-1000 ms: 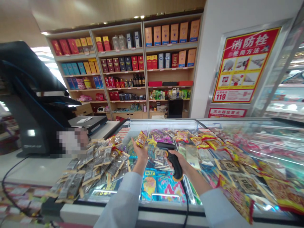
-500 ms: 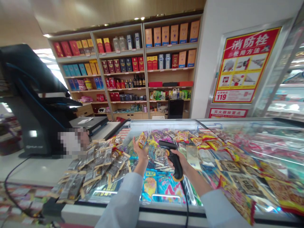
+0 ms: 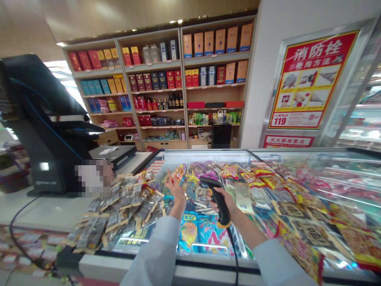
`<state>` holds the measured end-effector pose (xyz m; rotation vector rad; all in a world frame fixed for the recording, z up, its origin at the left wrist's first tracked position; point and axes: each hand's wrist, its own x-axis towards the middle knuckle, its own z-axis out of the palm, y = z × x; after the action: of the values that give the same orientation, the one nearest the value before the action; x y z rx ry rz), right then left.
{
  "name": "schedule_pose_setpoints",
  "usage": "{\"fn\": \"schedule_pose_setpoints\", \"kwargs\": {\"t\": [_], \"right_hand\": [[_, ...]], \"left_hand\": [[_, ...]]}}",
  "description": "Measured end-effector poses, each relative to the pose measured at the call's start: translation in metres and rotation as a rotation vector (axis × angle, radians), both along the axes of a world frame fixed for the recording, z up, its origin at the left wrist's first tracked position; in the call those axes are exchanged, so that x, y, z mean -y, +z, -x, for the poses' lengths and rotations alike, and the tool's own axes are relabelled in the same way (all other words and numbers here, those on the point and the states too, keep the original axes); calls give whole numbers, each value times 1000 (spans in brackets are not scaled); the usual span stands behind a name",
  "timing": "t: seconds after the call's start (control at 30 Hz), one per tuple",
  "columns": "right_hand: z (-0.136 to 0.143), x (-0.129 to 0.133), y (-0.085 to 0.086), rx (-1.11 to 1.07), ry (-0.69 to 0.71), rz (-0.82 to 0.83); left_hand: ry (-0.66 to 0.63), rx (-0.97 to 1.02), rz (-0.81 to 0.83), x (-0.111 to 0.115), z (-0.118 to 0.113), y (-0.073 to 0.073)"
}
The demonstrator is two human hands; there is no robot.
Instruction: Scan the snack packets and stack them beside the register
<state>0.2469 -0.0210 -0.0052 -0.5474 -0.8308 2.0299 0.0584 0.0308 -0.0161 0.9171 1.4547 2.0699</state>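
The left hand [image 3: 176,192] holds a red-and-yellow packet [image 3: 178,173] at its fingertips, some fingers spread; its exact grip is partly hidden. The packet is above the middle of the glass-topped freezer [image 3: 101,263], toward its far edge. The right hand [image 3: 231,204] is wrapped around the grip of a black scanner [image 3: 220,204], just right of the left hand and apart from it. The scanner's head points toward the left, and its cord [image 3: 236,258] hangs across the freezer's near edge. Clear packets with wooden sticks [image 3: 123,202] lie heaped by the freezer's near left corner. More red-and-yellow packets [image 3: 300,248] lie toward its right side. Beyond the left edge, a black terminal [image 3: 49,159] stands on a white tabletop [image 3: 44,212].
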Motion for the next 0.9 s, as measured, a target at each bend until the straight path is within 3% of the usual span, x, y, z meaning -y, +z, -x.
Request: {"fn": "schedule_pose_setpoints", "kwargs": {"t": [0.1,0.4,0.63,0.8,0.9], "right_hand": [[0,-1,-2,-13,3,9],[-1,-3,-4,-15,-7,-20],[-2,-5,-1,-5,-32,-85],[-2,-4,8,7,-134,-75],[5,2,19,0,-149,-17]], "left_hand": [[123,-100,-23,0,-2,1],[125,-185,-81,2,-4,4],[99,-228,-17,6,-5,8],[166,-264,-65,21,2,34],[277,-306,-113,35,25,59]]}}
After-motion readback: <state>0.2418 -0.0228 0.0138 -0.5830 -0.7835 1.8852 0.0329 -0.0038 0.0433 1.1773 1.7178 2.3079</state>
